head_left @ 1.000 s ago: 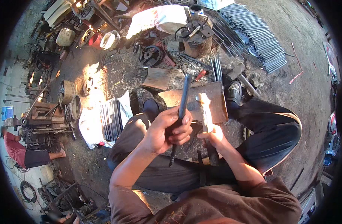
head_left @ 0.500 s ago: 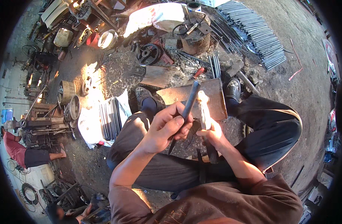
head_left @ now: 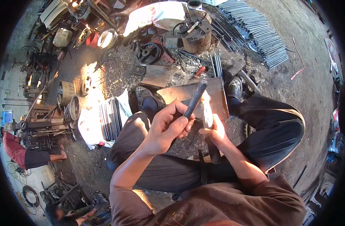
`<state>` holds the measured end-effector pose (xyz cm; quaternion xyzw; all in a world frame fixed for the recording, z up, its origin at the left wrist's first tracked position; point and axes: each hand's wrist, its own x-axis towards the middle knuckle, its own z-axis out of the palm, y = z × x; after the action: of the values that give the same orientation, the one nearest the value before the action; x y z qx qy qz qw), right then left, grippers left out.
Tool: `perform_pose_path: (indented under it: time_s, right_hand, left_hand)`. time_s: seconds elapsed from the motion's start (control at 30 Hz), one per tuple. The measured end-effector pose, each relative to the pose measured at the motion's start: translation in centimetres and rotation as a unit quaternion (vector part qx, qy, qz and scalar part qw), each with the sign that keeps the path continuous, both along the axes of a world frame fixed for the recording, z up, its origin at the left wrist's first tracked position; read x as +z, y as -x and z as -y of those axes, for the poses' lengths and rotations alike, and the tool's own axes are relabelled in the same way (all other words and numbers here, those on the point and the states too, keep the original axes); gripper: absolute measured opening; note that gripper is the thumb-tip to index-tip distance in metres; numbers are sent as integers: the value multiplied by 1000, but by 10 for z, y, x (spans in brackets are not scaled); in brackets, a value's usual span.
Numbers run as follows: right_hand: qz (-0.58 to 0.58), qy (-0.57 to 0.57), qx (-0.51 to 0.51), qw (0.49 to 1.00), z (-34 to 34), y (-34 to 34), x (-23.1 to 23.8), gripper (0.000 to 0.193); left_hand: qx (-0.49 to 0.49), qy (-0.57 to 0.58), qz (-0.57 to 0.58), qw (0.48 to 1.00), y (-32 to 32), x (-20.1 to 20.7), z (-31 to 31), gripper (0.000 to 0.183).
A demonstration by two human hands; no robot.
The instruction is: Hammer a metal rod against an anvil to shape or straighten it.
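My left hand (head_left: 167, 130) is closed around a dark, round metal rod (head_left: 196, 98), thumb on top, the rod slanting up to the right. Just beside it, my right hand (head_left: 217, 132) grips a long tool upright. Glare whitens the upper part of this tool (head_left: 207, 113), so its kind is unclear; a dark end (head_left: 214, 152) shows below the hand. Rod and tool come close at the top, and I cannot tell if they touch. Beneath them a rusty metal sheet (head_left: 222, 100) lies between my feet.
A hammer (head_left: 238, 68) rests beyond my right foot, near a red-handled tool (head_left: 200, 71). Bundled rods (head_left: 111, 118) lie at left; many more (head_left: 257, 34) at far right. A stump (head_left: 197, 42) and wheel (head_left: 150, 54) stand ahead. Another person (head_left: 33, 159) is at far left.
The rod in my left hand has tilted further right, its upper end nearer the tool. Its lower end no longer shows clearly below the hand. My right hand has barely shifted.
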<state>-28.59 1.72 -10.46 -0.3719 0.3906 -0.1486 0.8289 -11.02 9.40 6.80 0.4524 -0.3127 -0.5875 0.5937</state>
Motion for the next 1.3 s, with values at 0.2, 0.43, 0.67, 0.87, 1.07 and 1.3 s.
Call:
perform_pose_path:
  time_s: [0.2,0.43,0.67,0.87,1.07,1.3]
  right_hand:
    - [7,-24,13,1000,5,0,8,47]
    - [-8,42,23,999,5,2,1,45]
    - [-193,375,119,899,4,2,10,48]
    - [-263,637,161,706,13,-1,-1,67]
    - [-301,649,160,680,19,-5,11,46]
    - [64,259,259,928,-39,-101,121,30]
  left_hand:
    - [39,-1,74,997,5,2,-2,14]
    - [100,-33,60,993,14,7,1,17]
    - [146,-21,99,984,6,-6,-3,20]
    - [236,-18,81,968,-6,-23,-30,19]
    - [270,-26,46,961,-17,-34,-45,22]
    - [293,-20,-38,955,-55,-43,-72,25]
